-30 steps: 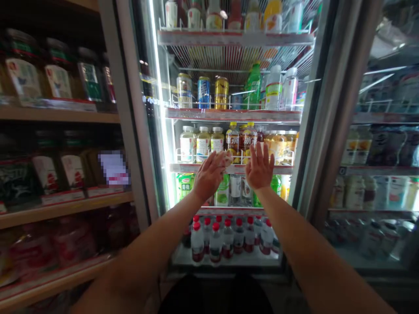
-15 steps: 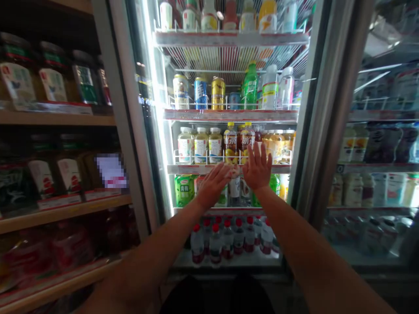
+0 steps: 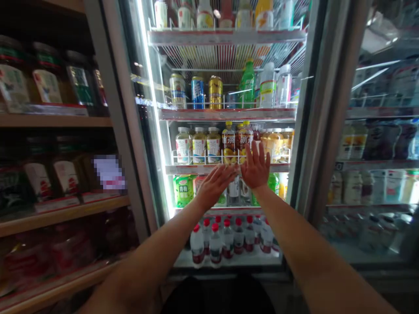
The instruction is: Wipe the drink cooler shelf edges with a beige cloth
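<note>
Both my arms reach into an open drinks cooler. My left hand is flat with fingers stretched out, its tips at the front rail of the middle shelf. My right hand is raised with fingers spread, palm towards the bottles. Just behind it stand brown tea bottles with red labels. Pale yellow bottles with white caps stand to the left on the same shelf. Neither hand holds anything.
Cans and a green bottle fill the shelf above. Red-capped water bottles stand at the bottom. The cooler's glass door hangs open at the left. Wooden shelves of jars lie further left. A closed cooler door is on the right.
My left hand has uncurled from a loose fist into a flat open hand and dropped slightly. The right hand stayed spread in place. The view drifted a little to the right.
</note>
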{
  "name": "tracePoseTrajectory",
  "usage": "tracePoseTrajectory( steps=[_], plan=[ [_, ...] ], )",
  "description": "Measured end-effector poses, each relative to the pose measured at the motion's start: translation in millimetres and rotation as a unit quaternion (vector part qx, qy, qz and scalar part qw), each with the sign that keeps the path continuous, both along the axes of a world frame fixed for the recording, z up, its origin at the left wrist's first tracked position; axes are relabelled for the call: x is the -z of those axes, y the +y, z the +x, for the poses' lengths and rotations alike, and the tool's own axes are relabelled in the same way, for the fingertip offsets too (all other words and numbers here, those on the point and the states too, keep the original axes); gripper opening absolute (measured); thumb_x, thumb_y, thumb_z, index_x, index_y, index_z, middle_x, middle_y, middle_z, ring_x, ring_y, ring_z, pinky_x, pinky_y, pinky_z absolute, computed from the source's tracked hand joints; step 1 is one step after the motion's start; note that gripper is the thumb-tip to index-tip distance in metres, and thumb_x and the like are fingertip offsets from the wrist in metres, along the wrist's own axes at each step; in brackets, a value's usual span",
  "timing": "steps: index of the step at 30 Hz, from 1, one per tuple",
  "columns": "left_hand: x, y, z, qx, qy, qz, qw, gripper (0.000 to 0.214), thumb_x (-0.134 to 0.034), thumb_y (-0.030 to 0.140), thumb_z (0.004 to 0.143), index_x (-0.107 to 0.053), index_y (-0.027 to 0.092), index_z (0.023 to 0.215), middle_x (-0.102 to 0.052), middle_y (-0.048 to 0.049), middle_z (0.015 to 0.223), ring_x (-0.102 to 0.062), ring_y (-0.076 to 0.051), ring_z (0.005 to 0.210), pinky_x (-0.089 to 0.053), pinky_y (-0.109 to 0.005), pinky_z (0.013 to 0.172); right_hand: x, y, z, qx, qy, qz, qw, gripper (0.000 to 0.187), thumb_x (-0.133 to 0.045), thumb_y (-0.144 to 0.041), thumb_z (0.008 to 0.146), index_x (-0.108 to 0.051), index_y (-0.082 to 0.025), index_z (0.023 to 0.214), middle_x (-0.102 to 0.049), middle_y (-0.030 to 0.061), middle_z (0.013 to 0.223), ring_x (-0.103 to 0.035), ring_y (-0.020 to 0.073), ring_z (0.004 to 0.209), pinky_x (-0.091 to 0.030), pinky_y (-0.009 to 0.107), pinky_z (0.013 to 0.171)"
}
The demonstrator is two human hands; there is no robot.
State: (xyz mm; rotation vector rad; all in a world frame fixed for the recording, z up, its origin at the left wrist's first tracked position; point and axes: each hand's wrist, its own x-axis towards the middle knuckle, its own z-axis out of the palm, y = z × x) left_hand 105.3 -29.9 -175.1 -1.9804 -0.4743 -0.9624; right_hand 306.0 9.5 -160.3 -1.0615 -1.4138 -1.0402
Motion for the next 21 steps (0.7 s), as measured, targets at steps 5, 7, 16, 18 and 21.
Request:
tracePoseTrajectory(
  steps=[5, 7, 16, 18, 21],
  plan=[
    [-22.7, 7.9, -0.9, -0.017, -0.065, 0.006, 0.998, 0.066, -0.039, -0.005, 0.094, -0.03, 0.015, 0.157, -0.041, -0.0121, 0.154, -0.021, -0.025, 0.151, -0.034, -0.05, 0.121, 0.1, -0.1, 0.5, -0.005, -0.002, -0.024, 1.0, 0.061, -0.038, -0.03, 0.097, -0.029, -0.019, 0.157, -0.029, 0.0075, 0.164, -0.016, 0.0254, 0.155, -0.015, 0.05, 0.123],
    [-22.2, 8.8, 0.1, -0.017, -0.081, 0.009, 0.997, 0.067, -0.037, -0.005, 0.094, -0.025, 0.014, 0.158, -0.04, -0.0134, 0.155, -0.02, -0.026, 0.151, -0.033, -0.052, 0.121, 0.1, 0.2, 0.7, -0.007, -0.001, -0.024, 1.0, 0.061, -0.038, -0.029, 0.097, -0.03, -0.019, 0.157, -0.03, 0.0076, 0.163, -0.015, 0.0252, 0.155, -0.015, 0.05, 0.123],
    [-21.6, 3.8, -9.3, -0.015, -0.043, 0.011, 0.999, 0.061, -0.042, -0.001, 0.098, -0.035, 0.019, 0.155, -0.047, -0.0106, 0.151, -0.028, -0.026, 0.149, -0.038, -0.05, 0.12, 0.1, -1.1, 0.3, -0.013, 0.003, -0.015, 1.0, 0.06, -0.038, -0.029, 0.098, -0.031, -0.019, 0.157, -0.032, 0.0075, 0.163, -0.017, 0.025, 0.155, -0.016, 0.05, 0.123],
    [-26.1, 6.8, -9.6, -0.022, -0.073, 0.011, 0.997, 0.064, -0.04, -0.003, 0.097, -0.031, 0.018, 0.156, -0.04, -0.0137, 0.155, -0.024, -0.027, 0.15, -0.037, -0.053, 0.119, -0.4, -2.0, 0.2, -0.013, 0.003, -0.026, 1.0, 0.061, -0.038, -0.028, 0.097, -0.03, -0.019, 0.157, -0.031, 0.0075, 0.163, -0.016, 0.0253, 0.155, -0.017, 0.051, 0.123],
    [-18.9, 6.2, -9.6, -0.015, -0.064, 0.017, 0.998, 0.061, -0.041, -0.002, 0.097, -0.034, 0.018, 0.155, -0.042, -0.0144, 0.154, -0.026, -0.027, 0.149, -0.038, -0.052, 0.119, -0.5, -1.8, 0.3, -0.01, 0.0, -0.024, 1.0, 0.061, -0.038, -0.03, 0.097, -0.03, -0.02, 0.157, -0.031, 0.007, 0.163, -0.017, 0.0256, 0.154, -0.016, 0.051, 0.123]
  ],
)
